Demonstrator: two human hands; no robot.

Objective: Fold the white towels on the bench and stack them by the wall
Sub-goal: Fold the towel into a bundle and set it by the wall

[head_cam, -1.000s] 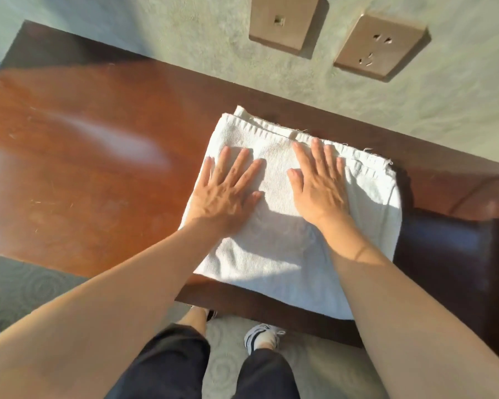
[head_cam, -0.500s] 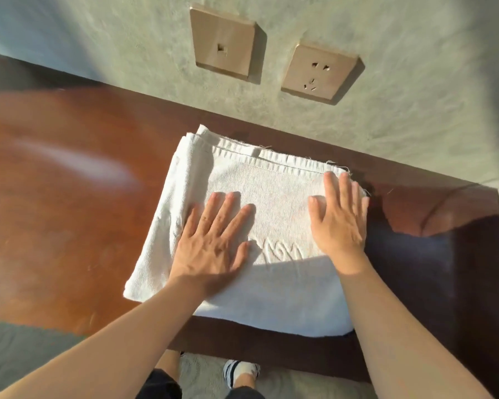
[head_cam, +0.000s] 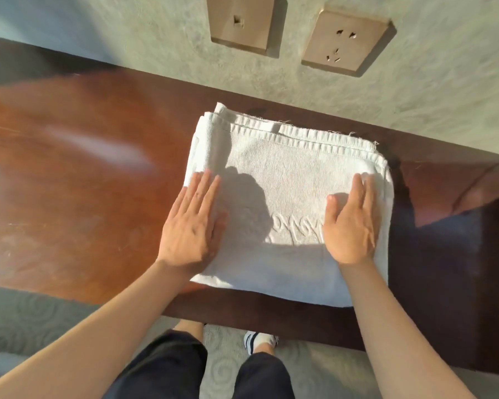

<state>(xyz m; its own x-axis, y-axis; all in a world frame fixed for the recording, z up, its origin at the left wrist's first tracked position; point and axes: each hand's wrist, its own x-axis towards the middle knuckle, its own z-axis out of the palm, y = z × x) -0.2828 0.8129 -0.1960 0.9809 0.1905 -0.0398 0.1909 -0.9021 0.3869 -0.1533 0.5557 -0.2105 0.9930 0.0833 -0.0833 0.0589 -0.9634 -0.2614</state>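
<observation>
folded towel (head_cam: 285, 180) lies seemingly long axis along bench (head_cam: 84, 182), hem wallward

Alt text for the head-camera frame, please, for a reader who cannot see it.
Seen from above, a person's left hand and right hand lie flat, fingers straight, on the side edges of a folded white towel on a wooden bench. Two wall plates sit on the wall behind.
</observation>
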